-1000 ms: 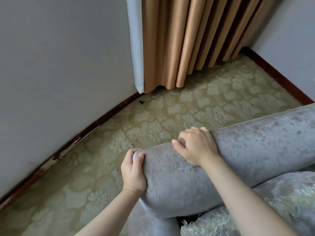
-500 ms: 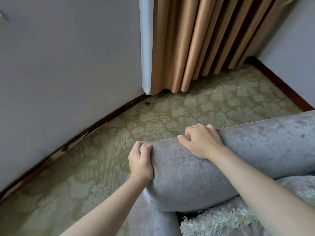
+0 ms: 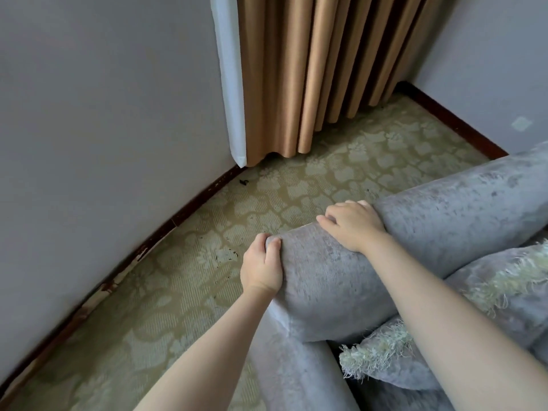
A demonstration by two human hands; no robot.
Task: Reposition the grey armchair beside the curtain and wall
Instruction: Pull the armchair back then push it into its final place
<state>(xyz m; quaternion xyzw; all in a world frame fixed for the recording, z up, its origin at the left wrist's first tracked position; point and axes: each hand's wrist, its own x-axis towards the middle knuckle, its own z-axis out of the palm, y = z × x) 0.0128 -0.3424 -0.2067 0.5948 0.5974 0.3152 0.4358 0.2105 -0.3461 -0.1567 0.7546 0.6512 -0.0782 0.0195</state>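
The grey armchair [image 3: 444, 221] fills the lower right, its rounded padded top edge running toward the right wall. My left hand [image 3: 261, 265] grips the near left corner of that padded edge, thumb on top. My right hand [image 3: 353, 225] curls over the top of the same edge a little further right, fingers hooked over the far side. The tan pleated curtain [image 3: 320, 69] hangs in the corner ahead, with a white lining strip [image 3: 231, 84] at its left edge. The grey wall [image 3: 103, 114] runs along the left.
Patterned olive carpet [image 3: 296, 188] lies between the chair, the curtain and the left wall. A dark wooden skirting board [image 3: 178, 215] lines the wall's foot. A second wall [image 3: 489, 60] closes the right side. A fringed grey cushion [image 3: 489, 289] lies on the seat.
The chair and both hands have shifted slightly forward and right, toward the curtain corner. Both grips are unchanged.
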